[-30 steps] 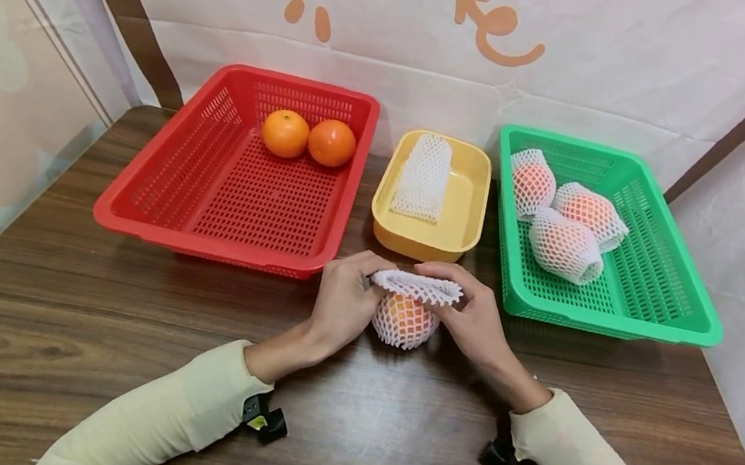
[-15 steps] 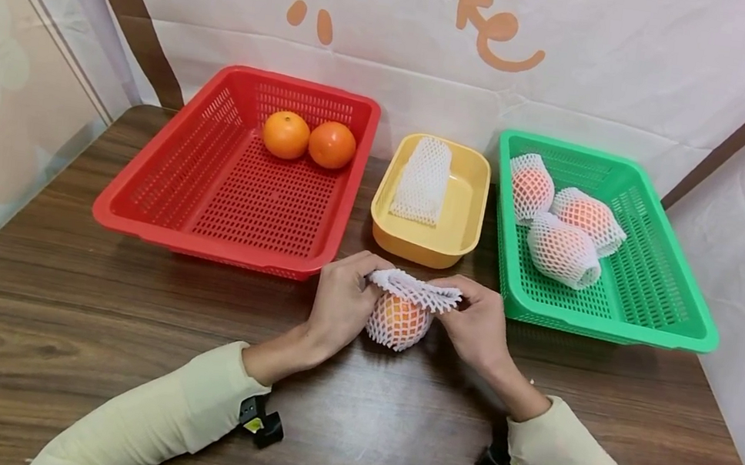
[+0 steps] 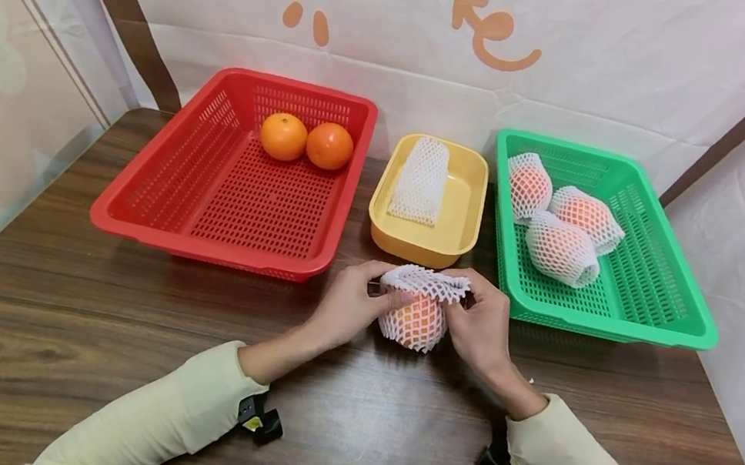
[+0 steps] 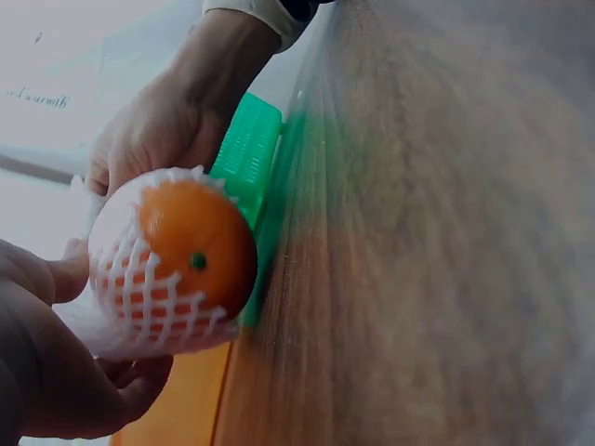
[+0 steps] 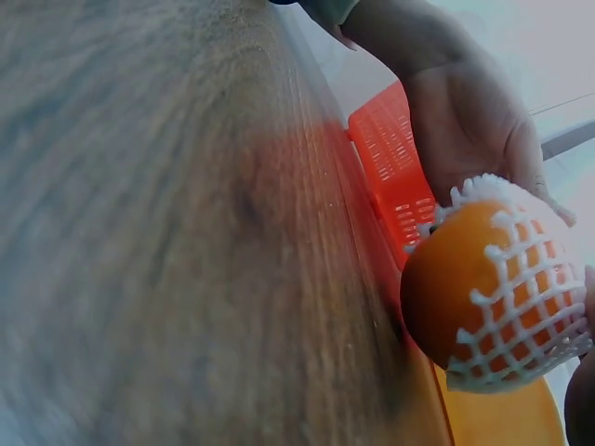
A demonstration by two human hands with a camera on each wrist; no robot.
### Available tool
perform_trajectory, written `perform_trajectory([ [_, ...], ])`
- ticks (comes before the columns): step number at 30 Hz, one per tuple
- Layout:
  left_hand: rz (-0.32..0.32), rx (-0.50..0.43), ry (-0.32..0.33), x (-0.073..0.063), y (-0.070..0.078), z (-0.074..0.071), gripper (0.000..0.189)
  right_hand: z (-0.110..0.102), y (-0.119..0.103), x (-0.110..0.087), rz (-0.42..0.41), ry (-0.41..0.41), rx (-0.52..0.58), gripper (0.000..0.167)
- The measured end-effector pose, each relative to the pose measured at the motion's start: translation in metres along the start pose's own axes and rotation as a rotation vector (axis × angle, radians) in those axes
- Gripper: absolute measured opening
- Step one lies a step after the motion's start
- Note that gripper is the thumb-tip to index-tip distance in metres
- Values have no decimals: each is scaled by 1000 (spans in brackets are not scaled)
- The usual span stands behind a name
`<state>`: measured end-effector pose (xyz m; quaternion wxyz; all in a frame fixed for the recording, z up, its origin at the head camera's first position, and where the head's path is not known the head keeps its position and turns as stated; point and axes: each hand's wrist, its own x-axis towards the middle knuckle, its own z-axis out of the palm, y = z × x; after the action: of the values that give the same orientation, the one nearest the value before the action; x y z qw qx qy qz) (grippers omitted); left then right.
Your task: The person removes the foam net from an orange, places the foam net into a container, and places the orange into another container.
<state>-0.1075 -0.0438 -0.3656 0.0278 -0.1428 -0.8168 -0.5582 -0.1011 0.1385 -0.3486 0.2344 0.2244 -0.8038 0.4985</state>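
Note:
An orange [image 4: 200, 242] sits partly inside a white foam fruit net [image 3: 421, 320], close over the table between the two hands. Its bare end and green stem spot show in the left wrist view. My left hand [image 3: 351, 304] holds the net from the left, thumb laid across its near side below the loose upper rim. On the other side my right hand [image 3: 483, 320] pinches the rim between thumb and fingers. The net's free edge flares above the fruit. Seen from the right wrist, the mesh covers about half of the orange's skin.
At the back left stands a red basket [image 3: 217, 251] with two bare oranges [image 3: 283, 136]. A yellow tub [image 3: 412, 249] behind the hands holds flat foam netting [image 3: 422, 180]. The green basket [image 3: 612, 328] on the right has three netted fruits [image 3: 562, 248]. A fabric wall [image 3: 391, 80] rises behind.
The left thumb has come forward onto the near side of the net. The netted orange has shifted slightly right, and the rim has changed from a wide opening to a folded, bunched shape.

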Motion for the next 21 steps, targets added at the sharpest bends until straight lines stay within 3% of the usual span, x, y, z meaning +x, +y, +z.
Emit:
perform_trajectory([
  [4,-35,-86,28,1,-1,0,27,1,1,-1,-23,-16,53,21],
  [8,27,-67,100,-1,-2,0,20,2,4,-1,-23,-38,171,22],
  [11,66,-14,157,-2,-1,1,18,2,8,-1,13,-77,264,22],
  [15,69,20,206,-4,-2,3,18,-1,13,-2,140,-216,329,31],
  [18,150,32,240,-6,-1,4,14,-3,16,-2,215,-332,328,37],
  [21,240,33,286,-7,1,4,15,-4,18,-2,220,-374,329,38],
])
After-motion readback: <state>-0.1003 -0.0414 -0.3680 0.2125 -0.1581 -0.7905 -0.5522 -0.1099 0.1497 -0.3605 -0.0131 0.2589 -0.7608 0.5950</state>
